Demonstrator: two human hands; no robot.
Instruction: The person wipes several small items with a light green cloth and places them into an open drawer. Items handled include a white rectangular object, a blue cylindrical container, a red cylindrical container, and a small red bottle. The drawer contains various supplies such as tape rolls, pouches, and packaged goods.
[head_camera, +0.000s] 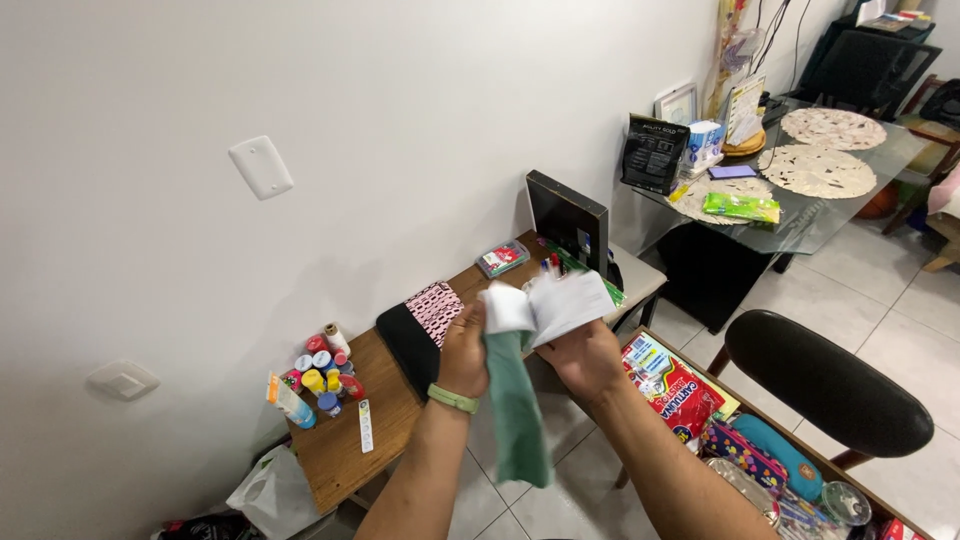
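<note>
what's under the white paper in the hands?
A green cloth hangs below the white paper, pinched by the left hand; the right hand grips the paper. The cloth's top end and most fingers are covered.

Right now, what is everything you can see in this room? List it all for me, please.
Green cloth: one, hanging from the left hand.
White paper: one, crumpled, in the right hand.
Thread spools and small bottles: a cluster, mixed colours, on the wooden table by the wall.
Black-and-pink patterned fabric: one, further along that table.
Black box: one, upright at the table's far end.
Black chair: one, right of the hands.
Glass table: one, far right, with round lace mats.
White plastic bag: one, on the floor.
Left hand: green wristband.
Right hand: bare.
</note>
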